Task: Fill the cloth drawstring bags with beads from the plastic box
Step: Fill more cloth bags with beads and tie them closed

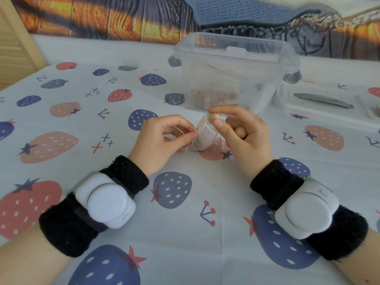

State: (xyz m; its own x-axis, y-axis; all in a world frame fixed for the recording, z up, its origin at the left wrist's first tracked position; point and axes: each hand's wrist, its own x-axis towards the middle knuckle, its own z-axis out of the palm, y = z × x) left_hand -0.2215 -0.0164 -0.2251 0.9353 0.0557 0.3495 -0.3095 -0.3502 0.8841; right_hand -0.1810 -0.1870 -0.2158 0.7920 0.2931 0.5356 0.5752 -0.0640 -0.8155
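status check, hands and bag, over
Left hand pinches the cloth bag open at its mouth. Right hand pinches one bead at the opening, another bead tucked in its palm. Plastic box behind, nothing blocking.

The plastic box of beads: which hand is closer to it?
Right. The right hand, pinching a bead, sits just before the plastic box; the left hand, holding the bag, is farther left.

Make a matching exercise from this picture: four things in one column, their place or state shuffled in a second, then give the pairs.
Things:
1. left hand
2. right hand
3. plastic box
4. lid

States:
A. lies flat on the cloth, right of the box
B. pinches a bead over the bag's mouth
C. holds the cloth bag at its drawstring
D. stands open, beads in its bottom

Pairs: 1-C, 2-B, 3-D, 4-A
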